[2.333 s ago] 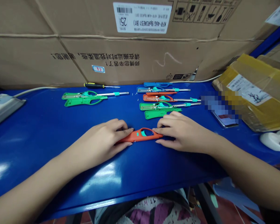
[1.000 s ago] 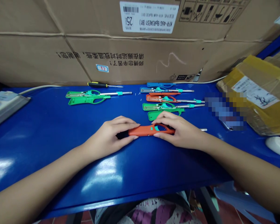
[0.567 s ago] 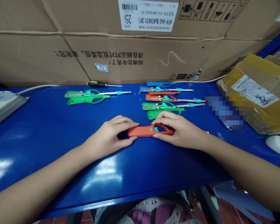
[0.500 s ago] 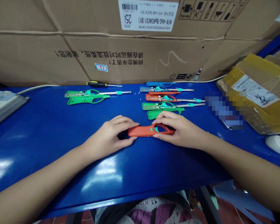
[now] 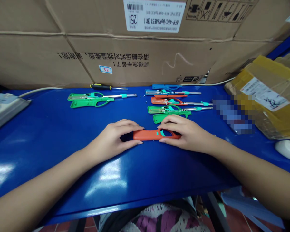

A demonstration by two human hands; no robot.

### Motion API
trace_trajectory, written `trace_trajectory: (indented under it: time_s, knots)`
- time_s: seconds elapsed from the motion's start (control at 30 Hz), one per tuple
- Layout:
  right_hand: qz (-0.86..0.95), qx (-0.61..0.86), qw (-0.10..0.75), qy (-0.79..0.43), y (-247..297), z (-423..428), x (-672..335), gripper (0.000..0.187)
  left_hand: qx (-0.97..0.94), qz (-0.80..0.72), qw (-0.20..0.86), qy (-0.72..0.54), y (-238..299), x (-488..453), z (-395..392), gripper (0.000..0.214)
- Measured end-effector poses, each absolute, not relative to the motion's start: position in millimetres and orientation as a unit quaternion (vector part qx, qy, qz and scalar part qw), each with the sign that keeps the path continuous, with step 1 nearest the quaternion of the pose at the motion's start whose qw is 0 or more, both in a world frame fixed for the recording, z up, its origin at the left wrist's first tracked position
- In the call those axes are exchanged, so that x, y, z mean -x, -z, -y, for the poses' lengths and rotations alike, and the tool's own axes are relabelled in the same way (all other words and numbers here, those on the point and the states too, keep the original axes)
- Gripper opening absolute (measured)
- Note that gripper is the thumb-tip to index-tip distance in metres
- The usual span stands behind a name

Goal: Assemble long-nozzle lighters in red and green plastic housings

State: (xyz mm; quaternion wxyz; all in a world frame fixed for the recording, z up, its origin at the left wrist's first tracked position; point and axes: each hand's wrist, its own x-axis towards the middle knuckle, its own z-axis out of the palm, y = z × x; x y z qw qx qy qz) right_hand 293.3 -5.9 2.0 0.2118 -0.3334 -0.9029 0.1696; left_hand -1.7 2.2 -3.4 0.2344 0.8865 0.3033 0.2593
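An orange lighter body [image 5: 149, 135] with a teal trigger lies flat on the blue table [image 5: 62, 138], held at both ends. My left hand [image 5: 113, 140] pinches its left end between thumb and fingers. My right hand [image 5: 186, 133] is closed over its right end, fingers above and thumb below. Just behind my right hand lie several green, orange and blue lighter halves with metal tubes [image 5: 176, 103].
A green lighter with its shell [image 5: 94, 99] and a black-and-yellow screwdriver [image 5: 103, 87] lie at the back left. Cardboard boxes [image 5: 135, 42] wall the far edge. At the right stand a taped yellow parcel [image 5: 268, 93] and a white object [image 5: 288, 149]; a grey device [image 5: 4, 108] sits far left.
Both hands have slid the orange lighter body slightly right and away from me, and straightened it. In the last half second almost nothing has moved.
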Motion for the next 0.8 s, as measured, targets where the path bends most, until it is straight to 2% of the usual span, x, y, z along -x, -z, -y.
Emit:
trace_trajectory:
  time_s: [0.37, 0.57, 0.67, 0.8]
  knots:
    - [0.899, 0.344, 0.206, -0.174, -3, 10, -292, 0.037, -0.93, -0.25, 0.16, -0.216, -2, 2, 0, 0.033]
    - [0.881, 0.381, 0.204, -0.191, -2, 12, -290, 0.038, -0.954, -0.239, 0.02, -0.179, -4, -4, 9, 0.035]
    - [0.893, 0.372, 0.196, -0.162, -3, 14, -290, 0.037, -0.956, -0.236, -0.028, -0.174, -4, -6, 11, 0.038]
    - [0.917, 0.352, 0.161, -0.097, -6, 15, -290, 0.035, -0.956, -0.223, -0.036, -0.189, -2, -8, 9, 0.038]
